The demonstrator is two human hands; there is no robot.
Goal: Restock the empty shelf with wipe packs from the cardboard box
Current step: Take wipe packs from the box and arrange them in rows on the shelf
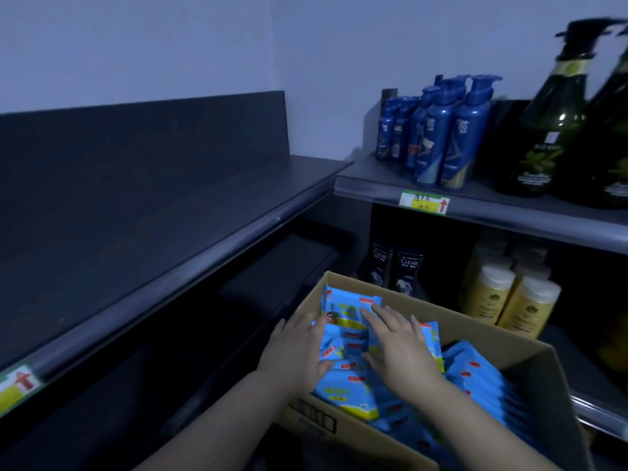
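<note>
An open cardboard box (530, 355) sits low in front of me, filled with several blue wipe packs. A bunch of these wipe packs (346, 317) stands raised at the box's left end. My left hand (299, 351) presses against the bunch's left side with fingers fairly straight. My right hand (397, 341) lies across the bunch's right face, fingers spread over the packs. More wipe packs (482, 375) lie stacked on edge to the right inside the box. The empty dark shelf (142, 212) stretches along the left at chest height.
A second shelf unit on the right carries blue pump bottles (448, 130) and dark green bottles (557, 124). Below them stand black shampoo bottles (394, 266) and yellow bottles (509, 300). Price labels (424, 202) mark the shelf edges. Lower left shelves are dark.
</note>
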